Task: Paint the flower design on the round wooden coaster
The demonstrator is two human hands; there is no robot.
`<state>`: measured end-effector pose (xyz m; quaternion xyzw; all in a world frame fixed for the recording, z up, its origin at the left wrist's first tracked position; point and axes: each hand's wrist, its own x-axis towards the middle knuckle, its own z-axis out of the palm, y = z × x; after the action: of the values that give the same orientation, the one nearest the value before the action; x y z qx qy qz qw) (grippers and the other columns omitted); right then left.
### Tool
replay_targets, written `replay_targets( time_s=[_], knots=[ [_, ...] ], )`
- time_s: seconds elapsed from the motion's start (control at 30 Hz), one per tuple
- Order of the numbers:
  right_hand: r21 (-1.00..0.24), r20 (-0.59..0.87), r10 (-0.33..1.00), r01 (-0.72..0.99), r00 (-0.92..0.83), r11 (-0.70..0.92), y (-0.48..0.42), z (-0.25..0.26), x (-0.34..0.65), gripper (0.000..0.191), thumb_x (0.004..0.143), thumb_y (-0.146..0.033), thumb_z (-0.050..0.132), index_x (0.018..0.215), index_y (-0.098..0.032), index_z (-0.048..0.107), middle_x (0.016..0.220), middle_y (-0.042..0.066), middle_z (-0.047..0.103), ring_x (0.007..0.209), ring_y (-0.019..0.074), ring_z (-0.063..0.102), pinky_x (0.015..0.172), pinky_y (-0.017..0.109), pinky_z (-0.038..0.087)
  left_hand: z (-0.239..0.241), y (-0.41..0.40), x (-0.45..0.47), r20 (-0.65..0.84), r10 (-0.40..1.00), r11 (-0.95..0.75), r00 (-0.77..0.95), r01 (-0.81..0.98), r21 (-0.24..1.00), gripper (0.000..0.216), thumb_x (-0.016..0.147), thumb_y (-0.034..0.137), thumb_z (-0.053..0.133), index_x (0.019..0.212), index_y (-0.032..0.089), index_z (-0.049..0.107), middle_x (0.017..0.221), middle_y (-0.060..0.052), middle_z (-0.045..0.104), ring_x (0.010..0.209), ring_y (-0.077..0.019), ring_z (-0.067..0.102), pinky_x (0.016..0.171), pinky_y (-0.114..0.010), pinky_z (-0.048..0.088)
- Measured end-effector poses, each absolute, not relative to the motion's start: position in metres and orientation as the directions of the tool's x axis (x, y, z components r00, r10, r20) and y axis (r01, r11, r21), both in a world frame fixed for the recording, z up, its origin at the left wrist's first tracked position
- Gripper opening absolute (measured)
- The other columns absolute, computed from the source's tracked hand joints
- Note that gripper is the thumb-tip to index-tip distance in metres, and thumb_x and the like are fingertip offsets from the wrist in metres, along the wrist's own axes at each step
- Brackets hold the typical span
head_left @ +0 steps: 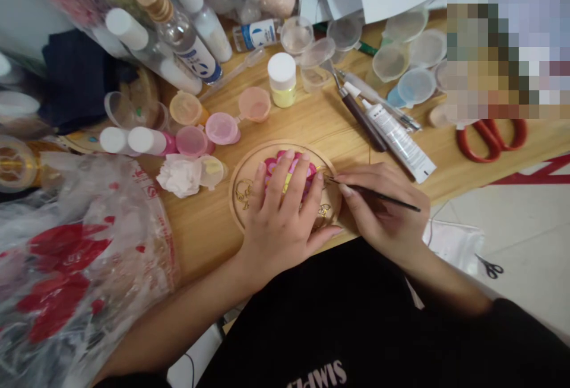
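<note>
A round wooden plaque [236, 213] lies at the table's front edge, with gold line patterns and a pink, magenta and yellow flower design [279, 161] on it. My left hand [285, 204] rests over the plaque with fingers spread, covering much of the design. In my right hand [385, 210] a thin dark paintbrush [389, 198] is pinched between thumb and fingers. Its tip is at the plaque's right side, close to my left index finger; whether it touches the surface I cannot tell.
Small cups of pink [222, 128] and orange [186, 108] paint stand behind the plaque, near a white-capped yellow jar [283, 82]. A white tube [401, 141] and red-handled scissors [487, 138] lie to the right. Plastic bags [80, 269] fill the left; bottles [189, 43] stand behind.
</note>
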<state>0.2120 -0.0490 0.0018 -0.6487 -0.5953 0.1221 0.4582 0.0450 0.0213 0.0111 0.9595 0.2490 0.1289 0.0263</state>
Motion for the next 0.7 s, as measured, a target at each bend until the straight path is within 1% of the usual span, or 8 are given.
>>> replay_targets(
  time_s=[0.17,0.3,0.53,0.7],
  knots=[
    [-0.721,0.401,0.877,0.681,0.264,0.125,-0.049,0.001,0.211,0.022,0.081,-0.005,0.064,0.098,-0.019,0.068,0.088,0.005,0.073,0.082,0.0169,0.068,0.074,0.033,0.055,0.011,0.021,0.045,0.243,0.483,-0.876,0.841,0.464,0.133,0.069,0.086,0.063,0.052,0.129,0.009,0.058,0.138,-0.023,0.055,0.135,-0.0387,0.043,0.115,-0.054,0.024],
    [-0.704,0.39,0.88,0.704,0.27,0.096,-0.049,0.002,0.21,0.021,0.082,-0.007,0.064,0.098,-0.021,0.067,0.088,0.004,0.074,0.083,0.0175,0.069,0.075,0.034,0.055,0.01,0.021,0.045,0.242,0.491,-0.871,0.837,0.462,0.166,0.066,0.087,0.06,0.052,0.13,0.009,0.057,0.139,-0.022,0.054,0.135,-0.0389,0.043,0.115,-0.056,0.024],
    [-0.649,0.408,0.873,0.758,0.268,0.071,-0.049,0.004,0.204,0.02,0.082,-0.007,0.064,0.097,-0.02,0.066,0.089,0.005,0.074,0.082,0.0178,0.07,0.074,0.034,0.056,0.008,0.021,0.045,0.258,0.486,-0.874,0.835,0.457,0.164,0.065,0.089,0.059,0.051,0.129,0.008,0.057,0.14,-0.022,0.054,0.133,-0.0388,0.045,0.114,-0.055,0.024],
    [-0.614,0.424,0.851,0.789,0.309,0.019,-0.05,0.003,0.196,0.021,0.083,-0.009,0.063,0.099,-0.023,0.065,0.091,0.005,0.074,0.082,0.0198,0.07,0.073,0.036,0.056,0.011,0.021,0.045,0.225,0.482,-0.876,0.847,0.455,0.161,0.064,0.088,0.054,0.055,0.131,0.006,0.055,0.14,-0.023,0.053,0.133,-0.0385,0.046,0.114,-0.054,0.025]
  ],
)
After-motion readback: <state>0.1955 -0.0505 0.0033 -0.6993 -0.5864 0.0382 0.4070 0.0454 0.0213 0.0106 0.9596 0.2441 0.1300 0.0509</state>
